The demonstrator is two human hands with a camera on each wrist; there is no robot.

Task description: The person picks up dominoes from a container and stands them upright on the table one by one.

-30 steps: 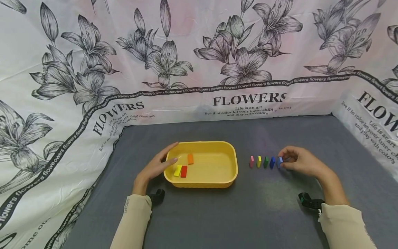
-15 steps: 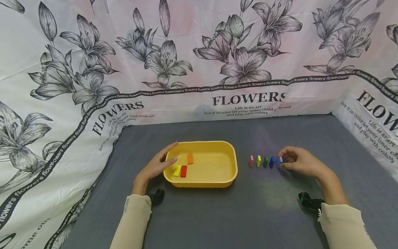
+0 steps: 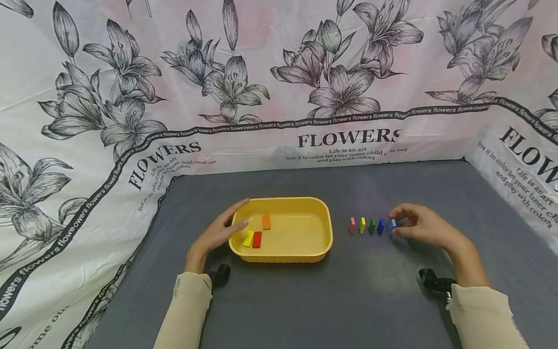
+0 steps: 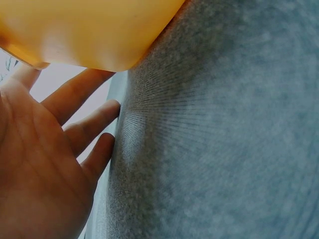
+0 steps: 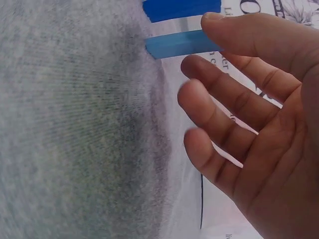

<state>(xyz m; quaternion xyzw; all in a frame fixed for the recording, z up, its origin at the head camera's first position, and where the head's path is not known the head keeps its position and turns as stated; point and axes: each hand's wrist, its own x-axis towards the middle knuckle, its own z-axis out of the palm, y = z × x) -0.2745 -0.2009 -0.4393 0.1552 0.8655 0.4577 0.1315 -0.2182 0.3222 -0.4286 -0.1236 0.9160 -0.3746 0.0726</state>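
My left hand (image 3: 220,231) rests at the left end of a yellow plastic tray (image 3: 301,258), its thumb over the rim. In the left wrist view, the fingers extend spread and fairly straight beside the tray's outer wall (image 4: 89,35). At the right end of a row of small upright dominoes, my right hand (image 3: 420,224) pinches a light blue domino (image 5: 182,44) between thumb and index finger. That domino stands on edge beside a dark blue domino (image 5: 182,9). The other right-hand fingers curl loosely below it in the right wrist view.
Left of the dark blue one stand a green domino (image 3: 372,226), a yellow domino (image 3: 362,225) and a pink domino (image 3: 352,225). Inside the tray lie an orange block (image 3: 266,222), a red block (image 3: 257,240) and a yellow block (image 3: 248,238). A flower-print cloth (image 3: 253,150) rises behind the grey table (image 3: 331,305).
Almost nothing differs. The head view has shifted very slightly; both hands keep their places, the right still at the light blue domino.
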